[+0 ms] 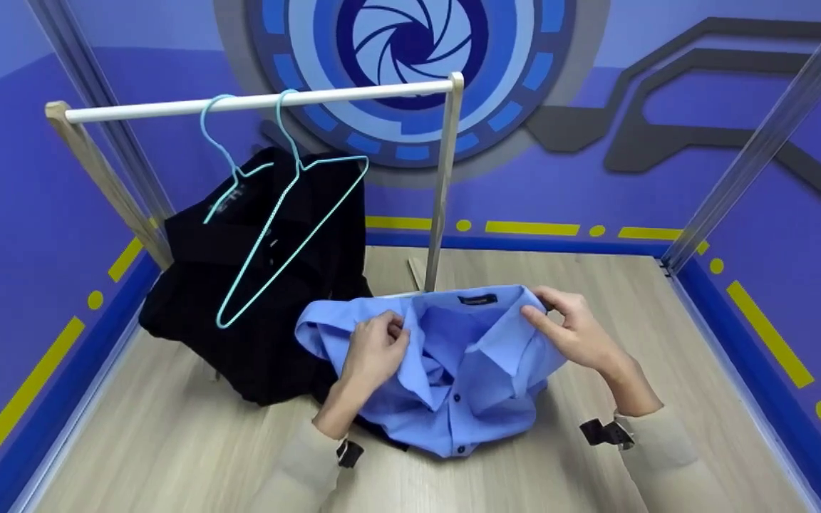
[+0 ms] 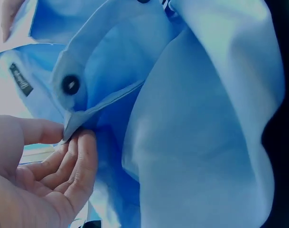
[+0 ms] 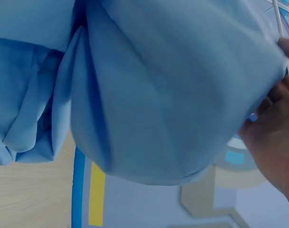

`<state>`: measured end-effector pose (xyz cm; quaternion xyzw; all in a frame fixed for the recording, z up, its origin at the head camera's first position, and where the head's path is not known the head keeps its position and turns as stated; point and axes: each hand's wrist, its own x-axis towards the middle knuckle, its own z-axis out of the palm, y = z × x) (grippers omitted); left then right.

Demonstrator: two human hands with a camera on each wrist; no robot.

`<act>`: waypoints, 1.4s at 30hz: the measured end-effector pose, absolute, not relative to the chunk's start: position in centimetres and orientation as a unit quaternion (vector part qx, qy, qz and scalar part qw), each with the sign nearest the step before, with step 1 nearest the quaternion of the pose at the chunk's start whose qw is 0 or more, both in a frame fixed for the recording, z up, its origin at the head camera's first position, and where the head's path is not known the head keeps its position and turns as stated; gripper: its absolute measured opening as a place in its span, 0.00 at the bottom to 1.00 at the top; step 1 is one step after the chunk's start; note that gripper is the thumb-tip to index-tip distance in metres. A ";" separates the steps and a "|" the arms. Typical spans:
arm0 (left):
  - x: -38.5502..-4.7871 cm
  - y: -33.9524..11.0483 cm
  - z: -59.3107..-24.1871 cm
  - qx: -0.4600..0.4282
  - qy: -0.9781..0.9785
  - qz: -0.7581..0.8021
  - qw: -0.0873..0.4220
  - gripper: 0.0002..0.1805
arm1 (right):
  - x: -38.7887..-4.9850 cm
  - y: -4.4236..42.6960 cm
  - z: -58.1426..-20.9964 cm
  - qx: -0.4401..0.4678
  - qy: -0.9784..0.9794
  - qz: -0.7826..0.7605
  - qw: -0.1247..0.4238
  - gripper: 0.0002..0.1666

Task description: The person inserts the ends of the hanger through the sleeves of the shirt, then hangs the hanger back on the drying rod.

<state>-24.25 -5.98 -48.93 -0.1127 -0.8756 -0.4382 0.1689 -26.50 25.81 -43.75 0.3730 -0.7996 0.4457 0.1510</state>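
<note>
A light blue button-up shirt [image 1: 482,413] is held bunched over the wooden surface, its dark neck label [image 1: 478,299] facing up. My left hand [image 1: 376,348] pinches an edge of it; in the left wrist view, thumb and fingers [image 2: 82,161] grip a corner of cloth beside a dark button [image 2: 70,84]. On the other side my right hand [image 1: 573,328] holds the shirt's upper right edge between thumb and fingers. The right wrist view shows that hand [image 3: 272,137] at the cloth's edge, partly cut off by the frame.
A rack with a white rail [image 1: 261,100] and wooden posts [image 1: 445,178] stands at the back left. Two turquoise hangers [image 1: 296,242] hang from it. Black clothing [image 1: 254,356] lies behind and left of the shirt. Blue-purple walls [image 1: 667,199] enclose the wooden surface [image 1: 624,299].
</note>
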 end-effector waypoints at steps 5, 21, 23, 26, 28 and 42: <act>-24.3 -6.2 -48.6 -0.108 -0.850 -0.488 0.166 0.03 | -26.8 25.9 -43.8 0.299 -0.836 0.431 0.159 0.07; -24.6 -7.1 -47.4 -0.087 -0.828 -0.512 0.213 0.06 | -27.1 26.8 -43.6 0.292 -0.879 0.348 0.146 0.15; -24.6 -7.2 -47.3 -0.083 -0.825 -0.513 0.222 0.06 | -27.2 26.9 -43.5 0.286 -0.884 0.333 0.161 0.16; -24.6 -7.4 -47.0 -0.075 -0.820 -0.516 0.237 0.05 | -27.0 27.0 -43.1 0.262 -0.895 0.313 0.179 0.15; -24.6 -7.6 -46.8 -0.071 -0.814 -0.521 0.247 0.05 | -26.8 27.0 -42.8 0.235 -0.906 0.300 0.184 0.12; -25.0 -8.7 -45.6 -0.076 -0.795 -0.524 0.294 0.05 | -26.6 26.2 -42.4 0.247 -0.907 0.312 0.138 0.05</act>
